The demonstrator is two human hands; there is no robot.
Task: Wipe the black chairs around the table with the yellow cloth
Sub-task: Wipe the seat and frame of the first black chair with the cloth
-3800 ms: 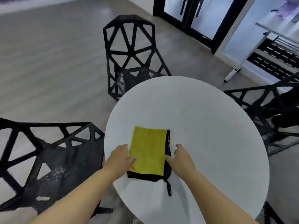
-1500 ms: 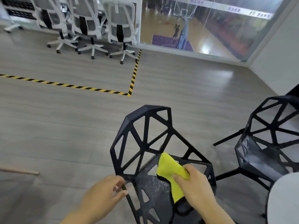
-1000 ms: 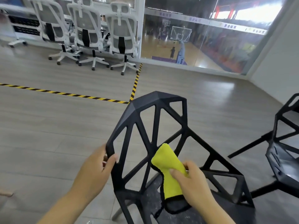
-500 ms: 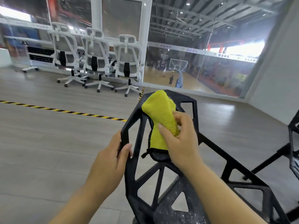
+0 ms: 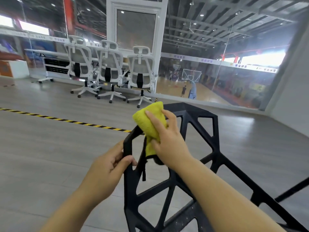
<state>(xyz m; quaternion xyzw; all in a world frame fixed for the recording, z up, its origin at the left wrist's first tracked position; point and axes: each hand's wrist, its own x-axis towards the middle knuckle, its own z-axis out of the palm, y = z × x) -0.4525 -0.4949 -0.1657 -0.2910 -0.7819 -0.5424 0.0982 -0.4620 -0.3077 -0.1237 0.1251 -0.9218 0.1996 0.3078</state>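
Note:
A black chair (image 5: 215, 148) with an open geometric lattice back fills the lower right of the head view. My right hand (image 5: 168, 139) grips the yellow cloth (image 5: 148, 121) and presses it against the top left corner of the chair back. A black edge and loop of the cloth hang down below my palm. My left hand (image 5: 108, 168) holds the left edge bar of the chair back, thumb in front and fingers curled round it. The seat is mostly out of view at the bottom.
Grey plank floor spreads to the left, crossed by a yellow-and-black tape line (image 5: 66, 121). Three white office chairs (image 5: 110, 72) stand by a glass wall at the back. A leg of another black chair (image 5: 291, 191) shows at the right edge.
My right hand has slid the cloth leftward along the top of the chair back to its left corner. My left hand keeps its hold on the left bar. The view has tilted up.

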